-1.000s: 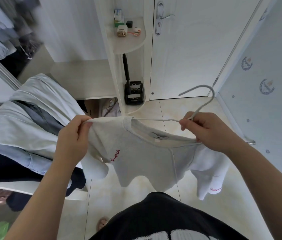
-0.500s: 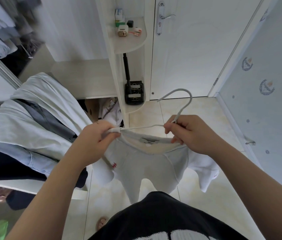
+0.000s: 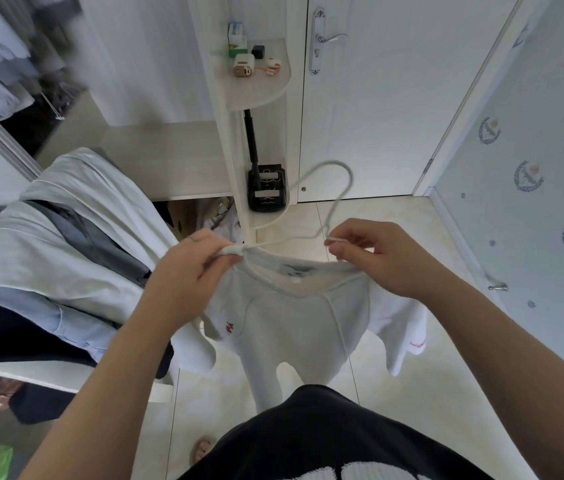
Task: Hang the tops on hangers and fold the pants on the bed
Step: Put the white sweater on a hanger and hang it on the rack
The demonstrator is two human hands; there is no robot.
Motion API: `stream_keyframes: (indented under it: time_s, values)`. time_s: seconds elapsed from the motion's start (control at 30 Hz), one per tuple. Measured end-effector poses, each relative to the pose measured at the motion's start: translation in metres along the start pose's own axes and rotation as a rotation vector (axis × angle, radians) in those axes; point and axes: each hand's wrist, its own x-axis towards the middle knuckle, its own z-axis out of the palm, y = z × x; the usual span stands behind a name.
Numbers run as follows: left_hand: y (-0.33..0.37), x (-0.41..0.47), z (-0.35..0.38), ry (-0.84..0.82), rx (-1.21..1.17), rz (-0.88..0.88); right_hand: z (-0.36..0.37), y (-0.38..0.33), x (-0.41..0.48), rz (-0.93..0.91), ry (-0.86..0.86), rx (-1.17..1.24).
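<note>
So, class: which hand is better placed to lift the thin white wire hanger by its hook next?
Probably the right hand: it pinches the thin white wire hanger just below the hook. The left hand grips the white T-shirt at its shoulder, farther from the hook.

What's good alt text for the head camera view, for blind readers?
Two hands hold a white top on a white hanger: the left hand grips its shoulder, the right hand pinches hanger and collar. Clothes lie piled left.
</note>
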Motion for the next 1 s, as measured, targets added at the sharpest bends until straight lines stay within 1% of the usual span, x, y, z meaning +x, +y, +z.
stream_keyframes:
  time_s: [0.07,0.13,0.2,0.37,0.43,0.53,0.6,0.63,0.7,0.73,0.8,0.83,0.9,1.0]
  values:
    - [-0.009,-0.003,-0.008,0.058,-0.007,-0.023,-0.012,0.021,-0.005,0.027,-0.017,-0.071]
    - [-0.017,-0.005,-0.017,0.104,-0.001,-0.049,-0.023,0.043,-0.011,0.108,-0.043,-0.17]
    - [-0.023,-0.005,-0.024,0.131,0.006,-0.081,-0.03,0.061,-0.014,0.177,-0.029,-0.201]
    - [-0.03,-0.006,-0.027,0.106,0.066,-0.097,-0.033,0.072,-0.012,0.227,0.042,-0.186]
    - [-0.034,-0.007,-0.029,0.105,0.078,-0.111,-0.037,0.072,-0.01,0.246,0.016,-0.163]
    - [-0.038,-0.007,-0.032,0.106,0.092,-0.108,-0.041,0.07,-0.008,0.263,-0.08,-0.191]
    - [-0.039,-0.006,-0.034,0.092,0.098,-0.087,-0.044,0.069,-0.007,0.265,-0.086,-0.226]
    - [-0.04,-0.005,-0.036,0.079,0.105,-0.077,-0.046,0.068,-0.007,0.265,-0.062,-0.232]
    - [-0.044,-0.002,-0.038,0.046,0.135,-0.057,-0.049,0.064,-0.007,0.242,0.047,-0.254]
    - [-0.046,-0.001,-0.038,0.036,0.149,-0.053,-0.049,0.061,-0.008,0.2,0.127,-0.232]
    - [-0.049,-0.001,-0.038,0.072,0.146,-0.075,-0.043,0.055,-0.012,0.078,0.258,-0.118]
    - [-0.049,-0.001,-0.038,0.118,0.128,-0.095,-0.038,0.051,-0.016,0.019,0.274,-0.069]
    - [-0.046,-0.001,-0.037,0.197,0.061,-0.111,-0.033,0.05,-0.022,-0.065,0.238,-0.064]
    - [-0.038,0.001,-0.037,0.21,-0.052,-0.071,-0.037,0.053,-0.022,0.0,0.164,-0.037]
